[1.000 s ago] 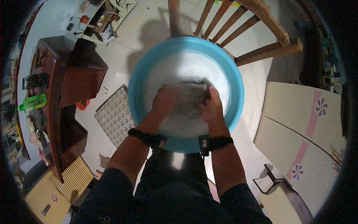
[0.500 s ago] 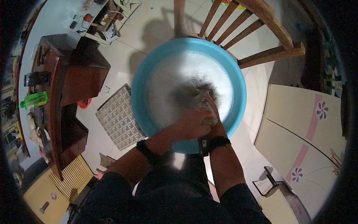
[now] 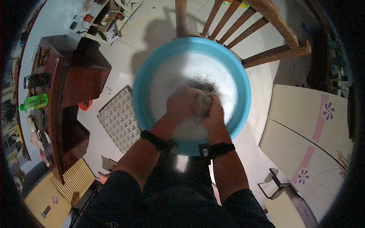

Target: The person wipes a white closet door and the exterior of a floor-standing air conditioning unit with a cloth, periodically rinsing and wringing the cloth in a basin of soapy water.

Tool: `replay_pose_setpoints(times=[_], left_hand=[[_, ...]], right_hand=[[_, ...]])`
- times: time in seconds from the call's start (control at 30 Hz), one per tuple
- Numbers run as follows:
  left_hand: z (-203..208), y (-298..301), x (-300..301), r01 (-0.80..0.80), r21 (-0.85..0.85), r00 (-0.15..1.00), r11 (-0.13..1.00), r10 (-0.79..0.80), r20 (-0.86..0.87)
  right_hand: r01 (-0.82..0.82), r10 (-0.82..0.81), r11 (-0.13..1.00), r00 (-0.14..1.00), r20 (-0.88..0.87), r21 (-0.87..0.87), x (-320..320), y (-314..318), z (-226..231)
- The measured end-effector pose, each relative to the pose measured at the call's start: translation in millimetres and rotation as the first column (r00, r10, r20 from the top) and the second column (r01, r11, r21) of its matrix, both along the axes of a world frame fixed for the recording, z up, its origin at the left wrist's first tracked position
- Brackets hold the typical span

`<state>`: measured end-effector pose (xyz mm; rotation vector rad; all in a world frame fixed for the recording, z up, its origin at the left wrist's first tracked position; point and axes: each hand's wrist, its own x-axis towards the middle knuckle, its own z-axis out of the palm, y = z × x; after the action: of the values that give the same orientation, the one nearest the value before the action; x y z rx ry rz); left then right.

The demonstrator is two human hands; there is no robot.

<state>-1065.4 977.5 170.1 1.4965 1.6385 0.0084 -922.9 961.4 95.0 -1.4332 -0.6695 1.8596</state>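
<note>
A large blue basin [image 3: 243, 91] stands before me, full of white soapy water [image 3: 163, 68] with a dark gap in the foam near the middle. Both hands are over that gap, low at the suds. Between them is a small wadded pale-grey cloth [image 3: 205, 102], wet and foamy. My left hand [image 3: 183, 100] closes on its left side, fingers blurred. On the other side my right hand [image 3: 215, 114] grips it, thumb up along its edge. Dark bands circle both wrists. Exactly how the fingertips lie is hidden.
A wooden slatted chair [image 3: 251, 34] stands against the basin's far side. Left of the basin lies a patterned mat [image 3: 119, 119], beyond it a dark red cabinet [image 3: 83, 85] with a green bottle [image 3: 34, 102]. Cream panels with purple flowers [image 3: 304, 125] flank the right.
My hands, overlapped and crossed before, now sit side by side. The left has moved left and away from me; the cloth shows more plainly between them.
</note>
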Motion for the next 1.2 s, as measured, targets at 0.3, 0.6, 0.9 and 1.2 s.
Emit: replay_pose_setpoints(times=[0.3,0.6,0.9,1.2], left_hand=[[-109.0,-42.6,-28.9,0.223,0.116,0.974,0.968,-0.217,-0.064],[-25.1,-33.9,14.4,0.071,0.156,0.873,0.985,-0.136,0.468],[-25.6,-21.1,38.6,-0.270,0.234,0.941,0.934,0.206,0.267],[-116.1,-37.3,-39.7,0.020,0.359,0.972,0.933,0.066,-0.225]], right_hand=[[-0.340,0.323,0.938,0.791,0.519,-0.067,23.9,6.0,-12.5],[0.061,-0.146,0.945,0.958,-0.247,-0.321,17.3,-1.6,11.5],[-0.257,0.248,0.965,0.959,0.136,0.052,-9.7,-12.1,-0.9],[0.206,-0.287,0.944,0.898,-0.332,-0.259,19.5,17.2,10.4]])
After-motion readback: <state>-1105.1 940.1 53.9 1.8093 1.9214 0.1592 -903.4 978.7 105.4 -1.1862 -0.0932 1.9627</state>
